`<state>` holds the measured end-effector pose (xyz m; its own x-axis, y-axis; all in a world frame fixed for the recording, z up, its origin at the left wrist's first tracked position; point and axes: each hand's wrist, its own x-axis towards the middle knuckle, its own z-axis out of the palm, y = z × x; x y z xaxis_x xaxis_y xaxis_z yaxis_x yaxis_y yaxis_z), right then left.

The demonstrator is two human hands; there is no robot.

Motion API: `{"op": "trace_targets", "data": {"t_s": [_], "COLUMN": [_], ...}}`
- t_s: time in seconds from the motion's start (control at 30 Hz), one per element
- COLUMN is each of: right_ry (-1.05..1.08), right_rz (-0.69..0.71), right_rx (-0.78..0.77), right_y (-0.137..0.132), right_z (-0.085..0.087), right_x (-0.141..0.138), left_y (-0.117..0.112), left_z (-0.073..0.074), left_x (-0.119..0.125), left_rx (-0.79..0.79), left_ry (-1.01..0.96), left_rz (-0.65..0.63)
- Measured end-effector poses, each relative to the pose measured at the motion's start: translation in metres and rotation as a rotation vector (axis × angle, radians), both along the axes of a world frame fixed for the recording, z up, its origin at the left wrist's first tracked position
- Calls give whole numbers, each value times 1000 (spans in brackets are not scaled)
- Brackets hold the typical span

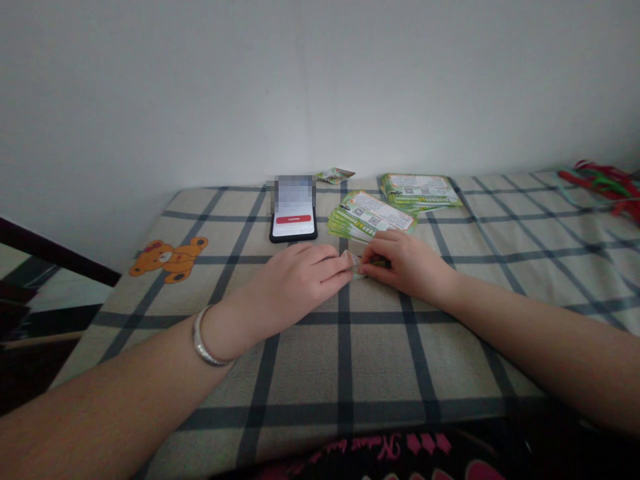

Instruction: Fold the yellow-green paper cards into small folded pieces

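Note:
My left hand [295,277] and my right hand [407,263] meet at the middle of a checked cloth [350,347]. Both pinch a small folded green-and-white paper piece [359,265] pressed down on the cloth between their fingertips. My left wrist wears a silver bangle [203,340]. Just beyond my right hand lies a fanned stack of green printed cards [370,215]. A second stack of the same cards [419,189] sits farther back.
A phone [294,210] with a lit screen lies face up behind my left hand. A small folded paper piece [335,175] rests by the wall. Red and green strips [607,185] lie at the far right. A bear print [170,259] marks the cloth's left side.

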<state>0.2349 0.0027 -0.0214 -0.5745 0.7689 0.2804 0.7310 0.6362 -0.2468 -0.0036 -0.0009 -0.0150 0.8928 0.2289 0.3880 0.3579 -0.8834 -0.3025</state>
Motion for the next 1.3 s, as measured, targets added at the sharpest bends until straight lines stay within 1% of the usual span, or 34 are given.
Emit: {"op": "trace_targets", "data": {"t_s": [0.1,0.2,0.3,0.4,0.5,0.67,0.97,1.13,1.3], "right_ry": [5,-2,-21,-38,-28,-40,-159,-216,-251], "right_rz": [47,160,276,324,325,338,396,375,357], "right_rx": [97,173,201,215,217,168,280,269,254], "right_y": [-1,-1,-2,-4,-5,-5,-7,-8,-8], "right_z": [1,3,5,6,6,7,14,18,19], "right_x": [1,3,5,5,4,5,4,5,11], "left_y": [-2,-2,0,2,3,4,3,6,5], "left_z": [3,4,1,-1,-3,-4,-3,-4,1], "left_x": [2,2,0,-2,-3,-5,-3,-5,-6], "left_rx": [24,-11,-53,-104,-142,-145,-138,-158,-138], "left_ry": [26,24,5,-1,12,16,18,17,6], "left_rz": [-15,10,29,39,38,41,30,11,-5]}}
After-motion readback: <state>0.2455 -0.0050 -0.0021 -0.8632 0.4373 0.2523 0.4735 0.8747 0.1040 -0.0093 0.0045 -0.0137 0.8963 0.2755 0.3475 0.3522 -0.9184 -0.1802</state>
